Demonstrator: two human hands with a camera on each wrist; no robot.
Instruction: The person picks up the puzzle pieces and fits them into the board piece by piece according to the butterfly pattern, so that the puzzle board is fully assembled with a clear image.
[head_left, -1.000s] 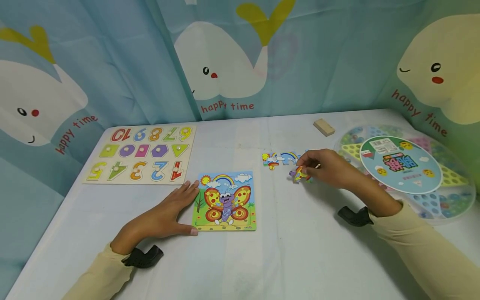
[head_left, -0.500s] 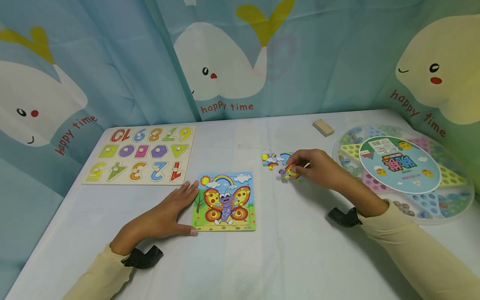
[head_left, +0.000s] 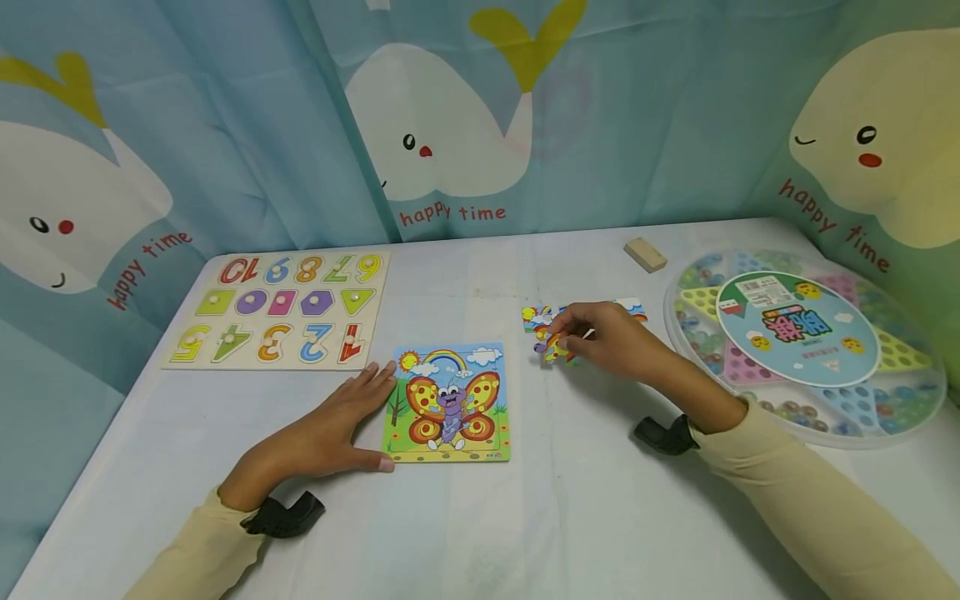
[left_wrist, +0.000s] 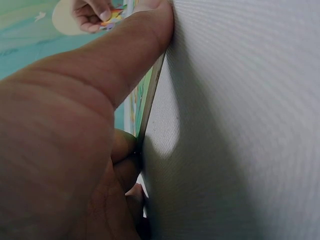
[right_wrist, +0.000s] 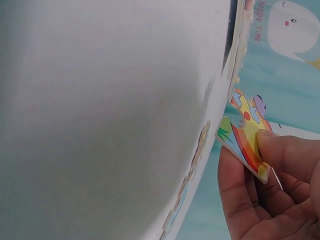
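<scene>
My left hand [head_left: 322, 433] lies flat at the left of a square butterfly puzzle [head_left: 450, 404], thumb on its lower left corner and fingertips along its upper left edge. Seen from the left wrist, the thumb [left_wrist: 125, 55] touches the board's thin edge. My right hand [head_left: 611, 337] pinches a jigsaw piece [head_left: 557, 347] between thumb and fingers, just above the table. In the right wrist view this jigsaw piece [right_wrist: 246, 137] is yellow, red and orange, with green grass and a purple bit. Behind it lie other jigsaw pieces [head_left: 534, 317], partly hidden by the right hand.
A wooden board of numbers and shapes [head_left: 277, 308] lies at the back left. To the right is a round clear-lidded game box [head_left: 810, 342] with coloured marbles. A small wooden block [head_left: 645, 255] sits near the table's back edge, before a whale-print curtain [head_left: 442, 125].
My right hand has moved left with the pinched jigsaw piece, toward the butterfly puzzle, uncovering pieces at the right of the row. The left hand stays in place.
</scene>
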